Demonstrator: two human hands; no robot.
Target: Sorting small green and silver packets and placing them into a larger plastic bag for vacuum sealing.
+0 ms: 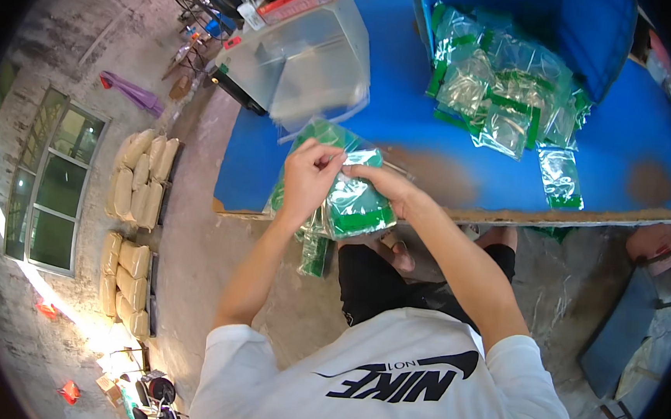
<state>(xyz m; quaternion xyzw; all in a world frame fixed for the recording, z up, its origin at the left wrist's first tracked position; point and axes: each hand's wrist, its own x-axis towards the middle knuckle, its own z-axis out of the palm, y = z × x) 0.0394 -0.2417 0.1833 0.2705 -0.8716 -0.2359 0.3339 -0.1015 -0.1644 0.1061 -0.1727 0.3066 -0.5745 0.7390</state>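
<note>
Clear plastic pouch with green end bands [361,200] sits directly below the meeting fingertips, at the near edge of the table and partly overhanging it. The left hand [306,178] has its thumb and forefinger pinched together at the pouch's upper edge. The right hand [390,187] rests against the same edge from the other side, fingertips almost meeting the left's; whether its fingers close on the film underneath, I cannot tell. My reading is that the step in hand is fine fingertip work on that edge, perhaps parting or closing the film. The next move would call for one hand steadying the pouch while the other works along the edge, without catching neighbouring film.

Just beyond the grip lies more green-and-clear film [331,135], and a green strip of packaging [314,256] hangs below the left hand. Past the fingers, ahead and to the left, stands a translucent plastic box [306,71] on the blue tabletop [395,73]. Well to the right of the grip, a lone pouch [560,178] lies by the table's edge; beyond it, a heap of similar pouches [508,81] spills from a blue open bin [597,33]. Farthest off, to the left, are stacked tan sacks [139,180].
</note>
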